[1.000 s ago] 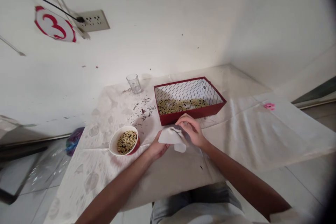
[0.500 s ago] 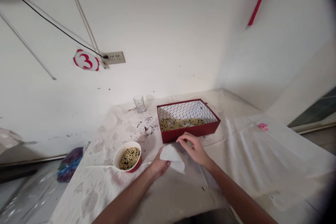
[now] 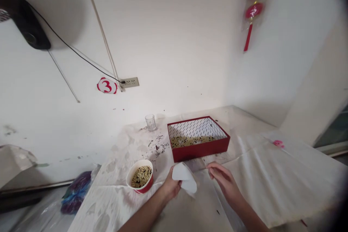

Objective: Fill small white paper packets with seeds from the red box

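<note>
the grip of the left hand [image 3: 172,185] is closed on one side of the curled white sheet [image 3: 185,177] over the tabletop [image 3: 190,217] near the red box [image 3: 202,150], the right hand [image 3: 223,180] is part-curled, contents undeterminable, and this one-sided hold could let the unsupported edge sag.

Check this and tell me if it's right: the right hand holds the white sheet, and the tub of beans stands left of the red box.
Wrong hand: the head view shows the left hand holding the white sheet; the right hand is apart from it. The tub of beans does stand left of the red box.
</note>
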### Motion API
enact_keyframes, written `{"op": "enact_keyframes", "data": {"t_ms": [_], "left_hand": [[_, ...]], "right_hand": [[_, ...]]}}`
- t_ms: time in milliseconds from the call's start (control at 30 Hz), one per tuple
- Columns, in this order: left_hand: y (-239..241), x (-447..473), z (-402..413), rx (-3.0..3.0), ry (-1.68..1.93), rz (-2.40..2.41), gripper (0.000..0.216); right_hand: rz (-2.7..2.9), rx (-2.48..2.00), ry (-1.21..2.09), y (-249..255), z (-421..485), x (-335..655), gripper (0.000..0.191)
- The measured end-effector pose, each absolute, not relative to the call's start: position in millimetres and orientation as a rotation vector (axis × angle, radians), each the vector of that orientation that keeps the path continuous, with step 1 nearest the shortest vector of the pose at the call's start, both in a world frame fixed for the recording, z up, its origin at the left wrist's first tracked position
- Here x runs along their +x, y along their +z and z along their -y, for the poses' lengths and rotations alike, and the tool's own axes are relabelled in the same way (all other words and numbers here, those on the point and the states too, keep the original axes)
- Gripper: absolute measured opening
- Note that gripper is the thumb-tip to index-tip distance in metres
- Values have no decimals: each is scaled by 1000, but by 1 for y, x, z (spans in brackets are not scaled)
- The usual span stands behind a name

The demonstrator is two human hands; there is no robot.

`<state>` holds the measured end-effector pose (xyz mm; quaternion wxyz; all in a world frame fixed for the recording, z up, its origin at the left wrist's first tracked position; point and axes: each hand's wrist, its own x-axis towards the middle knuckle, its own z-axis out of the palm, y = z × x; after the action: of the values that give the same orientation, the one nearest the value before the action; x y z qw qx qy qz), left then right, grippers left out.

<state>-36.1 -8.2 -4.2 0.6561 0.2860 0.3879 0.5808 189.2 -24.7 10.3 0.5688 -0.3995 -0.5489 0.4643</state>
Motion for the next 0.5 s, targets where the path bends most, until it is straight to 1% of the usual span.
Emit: {"op": "enact_keyframes", "data": {"t_ms": [167, 400, 500], "left_hand": [[-6, -35, 8, 667, 1310, -868, 57], [-15, -37, 9, 647, 1278, -898, 56], [-18, -33, 8, 691, 1240, -874, 62]], "right_hand": [[1023, -903, 1205, -8, 36, 188, 35], [1141, -1004, 1094, -19, 40, 188, 39], [1212, -1021, 1033, -20, 35, 189, 40]]}}
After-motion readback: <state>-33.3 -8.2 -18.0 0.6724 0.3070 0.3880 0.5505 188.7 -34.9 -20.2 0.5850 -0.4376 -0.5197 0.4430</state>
